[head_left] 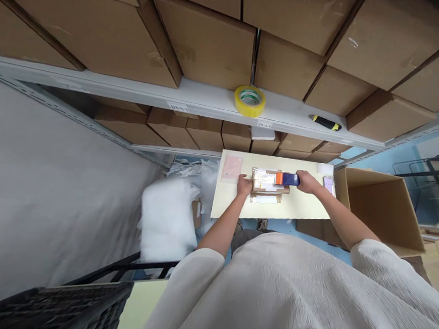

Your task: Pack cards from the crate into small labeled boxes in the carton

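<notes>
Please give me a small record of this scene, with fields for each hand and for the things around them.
left hand: rests on left edge of flat cardboard package
right hand: holds orange and dark blue tool over the package
surface: pale table
beside table: open carton
shelf above: yellow tape roll, black and yellow pen-like item

Small labels, too blurry to read

Little white labels [177, 107] stick on the front edge of the grey shelf [134, 89], and each has dark marks on it. One sits left of the yellow tape roll [249, 101] and one [265, 124] just under it. The marks are too small and fuzzy to make out. The tape roll has green print around its inside ring, but no word can be read there. The brown boxes [209, 47] show no words.
</notes>
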`<state>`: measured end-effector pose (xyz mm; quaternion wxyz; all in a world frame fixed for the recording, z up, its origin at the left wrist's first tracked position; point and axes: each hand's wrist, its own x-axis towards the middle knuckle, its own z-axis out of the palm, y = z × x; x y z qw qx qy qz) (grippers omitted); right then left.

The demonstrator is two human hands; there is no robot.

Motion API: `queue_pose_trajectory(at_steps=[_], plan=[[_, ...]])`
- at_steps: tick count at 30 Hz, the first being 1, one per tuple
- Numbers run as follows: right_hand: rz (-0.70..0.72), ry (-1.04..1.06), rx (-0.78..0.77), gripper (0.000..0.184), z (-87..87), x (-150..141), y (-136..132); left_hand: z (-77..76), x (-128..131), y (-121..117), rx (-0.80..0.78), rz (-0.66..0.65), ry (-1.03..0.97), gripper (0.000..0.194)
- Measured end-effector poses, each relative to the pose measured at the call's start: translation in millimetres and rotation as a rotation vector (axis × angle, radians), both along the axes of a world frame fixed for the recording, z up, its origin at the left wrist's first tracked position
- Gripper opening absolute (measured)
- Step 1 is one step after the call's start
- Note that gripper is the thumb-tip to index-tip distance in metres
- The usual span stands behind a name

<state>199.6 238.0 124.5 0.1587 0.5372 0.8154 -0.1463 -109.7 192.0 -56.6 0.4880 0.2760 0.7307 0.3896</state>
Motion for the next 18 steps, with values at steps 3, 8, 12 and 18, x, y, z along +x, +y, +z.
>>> queue_pose_trajectory(at_steps=[3,8,12,18], plan=[[0.011,0.013,0.014,0.031,-2.7,2.4,0.0,4.7,0.7,-4.8,0.044,0.006,0.043,0.032],[0.003,0.032,0.012,0.032,-2.7,2.6,-2.5,20.8,-1.7,-12.4,0.116,-0.132,0.022,0.034],[-0.007,0.056,0.010,0.030,-0.8,0.4,-5.7,45.2,-4.5,-11.4,0.340,-0.395,0.284,0.062],[0.004,0.070,-0.015,0.029,3.2,0.7,-6.9,74.4,1.8,-4.2,0.357,-1.015,0.591,0.119]])
